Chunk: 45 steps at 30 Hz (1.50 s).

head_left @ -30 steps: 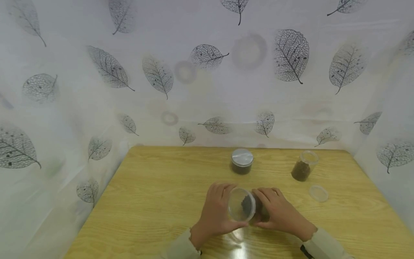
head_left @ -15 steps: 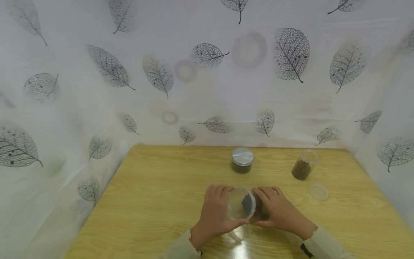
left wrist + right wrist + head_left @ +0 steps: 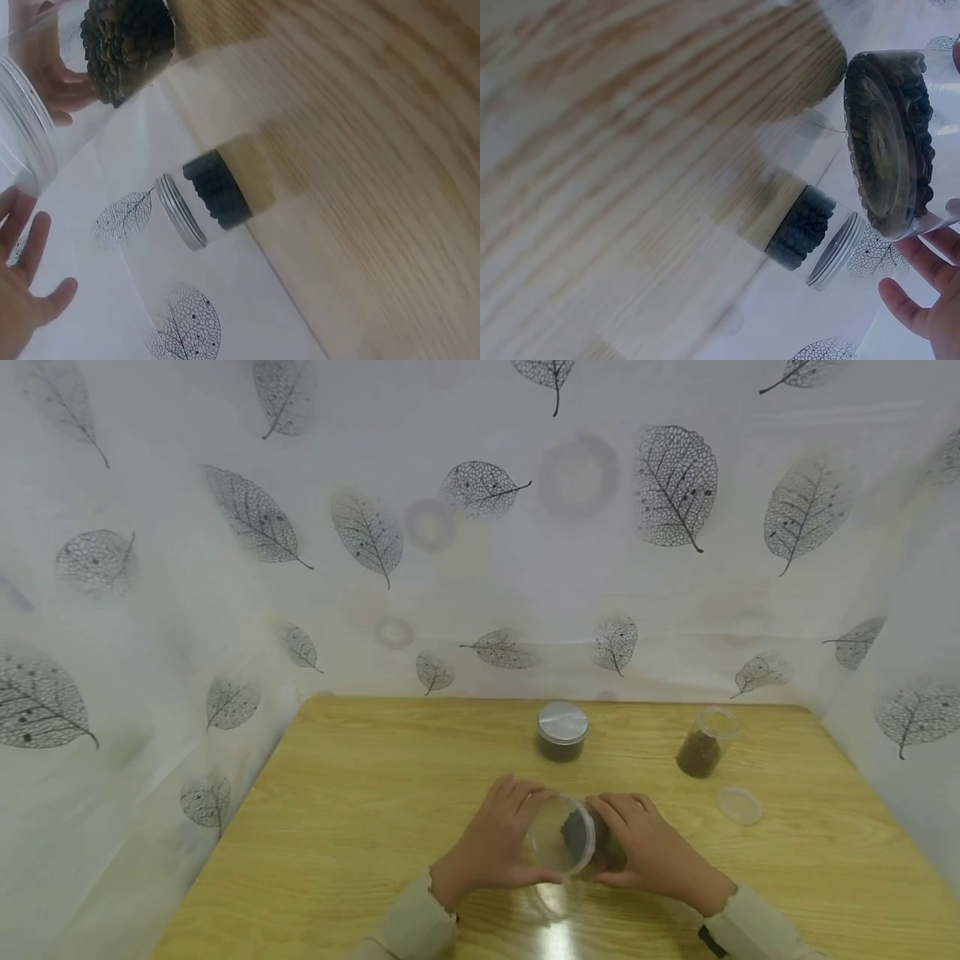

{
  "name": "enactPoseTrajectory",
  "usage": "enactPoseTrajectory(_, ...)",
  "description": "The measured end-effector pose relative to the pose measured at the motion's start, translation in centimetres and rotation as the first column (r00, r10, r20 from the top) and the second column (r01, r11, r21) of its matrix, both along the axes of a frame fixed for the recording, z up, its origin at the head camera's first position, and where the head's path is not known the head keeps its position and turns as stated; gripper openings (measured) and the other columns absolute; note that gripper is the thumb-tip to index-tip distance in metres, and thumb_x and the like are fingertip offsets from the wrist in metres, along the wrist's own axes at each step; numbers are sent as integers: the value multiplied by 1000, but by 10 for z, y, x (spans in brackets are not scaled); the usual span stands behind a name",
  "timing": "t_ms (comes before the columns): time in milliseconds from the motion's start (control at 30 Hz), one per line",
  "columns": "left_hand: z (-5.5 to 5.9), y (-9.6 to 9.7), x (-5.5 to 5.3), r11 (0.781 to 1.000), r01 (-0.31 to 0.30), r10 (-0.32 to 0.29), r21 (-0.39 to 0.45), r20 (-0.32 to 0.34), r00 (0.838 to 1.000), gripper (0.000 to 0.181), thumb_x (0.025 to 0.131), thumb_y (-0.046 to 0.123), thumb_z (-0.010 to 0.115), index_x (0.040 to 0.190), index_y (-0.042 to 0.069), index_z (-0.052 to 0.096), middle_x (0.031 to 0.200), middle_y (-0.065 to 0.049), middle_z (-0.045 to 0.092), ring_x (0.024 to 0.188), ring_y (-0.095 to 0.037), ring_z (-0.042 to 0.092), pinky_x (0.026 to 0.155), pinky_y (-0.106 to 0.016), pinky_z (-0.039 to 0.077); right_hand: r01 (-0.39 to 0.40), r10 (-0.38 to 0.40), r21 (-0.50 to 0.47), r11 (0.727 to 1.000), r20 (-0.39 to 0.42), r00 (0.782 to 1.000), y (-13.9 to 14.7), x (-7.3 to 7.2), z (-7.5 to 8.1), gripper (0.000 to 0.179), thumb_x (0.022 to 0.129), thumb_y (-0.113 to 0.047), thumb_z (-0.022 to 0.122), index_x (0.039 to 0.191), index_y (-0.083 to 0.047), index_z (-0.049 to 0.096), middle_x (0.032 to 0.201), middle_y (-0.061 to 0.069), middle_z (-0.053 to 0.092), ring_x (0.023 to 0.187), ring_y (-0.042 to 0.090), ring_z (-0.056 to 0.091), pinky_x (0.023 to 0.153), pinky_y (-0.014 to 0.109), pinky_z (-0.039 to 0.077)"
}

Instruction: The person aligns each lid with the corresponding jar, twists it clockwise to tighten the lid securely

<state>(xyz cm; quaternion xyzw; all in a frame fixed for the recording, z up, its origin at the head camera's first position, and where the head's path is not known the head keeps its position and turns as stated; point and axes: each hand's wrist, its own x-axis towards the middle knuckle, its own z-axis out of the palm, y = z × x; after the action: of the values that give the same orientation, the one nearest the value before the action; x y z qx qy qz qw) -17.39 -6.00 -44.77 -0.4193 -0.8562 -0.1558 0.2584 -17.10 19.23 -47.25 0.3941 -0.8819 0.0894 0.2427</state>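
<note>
The left hand (image 3: 491, 839) curls round the ribbed end of a clear jar (image 3: 574, 835) and the right hand (image 3: 648, 853) round its body, presumably each steadying the other's hold; beyond their grip stands a silver-lidded jar (image 3: 562, 732); the right wrist view shows the clear jar's underside (image 3: 880, 146), hidden from the head view.

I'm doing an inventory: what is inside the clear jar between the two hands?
Dark, pebble-like pieces, gathered against the base of the jar. Outer ones show through its wall and hide the pile's middle; in the head view, the right hand covers part of it.
</note>
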Motion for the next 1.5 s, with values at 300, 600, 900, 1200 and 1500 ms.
enactPoseTrajectory(300,-9,8,18,972,-200,197,123,29,980,103,44,74,76,122,9,54,113,-1,58,105,-17,53,95,-41,42,-9,9,-17,1000,-23,1000,-2,2,2,102,45,-57,84,123,-1,51,112,9,58,100,21,56,82,43,47)
enactPoseTrajectory(600,-14,13,31,924,-362,352,125,94,931,92,45,73,76,112,13,58,103,1,58,101,-17,54,96,-48,42,-8,8,-22,1000,-29,1000,-2,1,0,102,46,-58,84,123,0,50,112,10,58,100,22,56,82,44,47)
enactPoseTrajectory(900,-19,7,17,967,-218,209,134,82,975,89,48,69,78,112,11,56,105,1,57,101,-15,52,99,-46,42,0,0,-20,1000,-13,1000,0,2,1,103,44,-56,86,123,0,50,113,11,58,101,22,56,83,44,47)
enactPoseTrajectory(1200,-18,-3,-6,998,-9,11,60,-28,1000,95,47,67,80,118,10,54,112,0,57,107,-15,52,100,-48,42,-13,12,-34,999,-15,1000,1,2,-1,103,43,-54,86,122,0,51,113,10,58,101,21,55,82,43,46)
enactPoseTrajectory(1500,-13,-10,-21,996,77,-79,-41,-58,995,100,46,73,76,122,12,52,119,0,56,115,-15,50,111,-47,32,-30,29,-33,999,-26,999,3,1,-3,101,47,-58,84,124,-1,51,113,9,58,100,21,55,83,43,46)
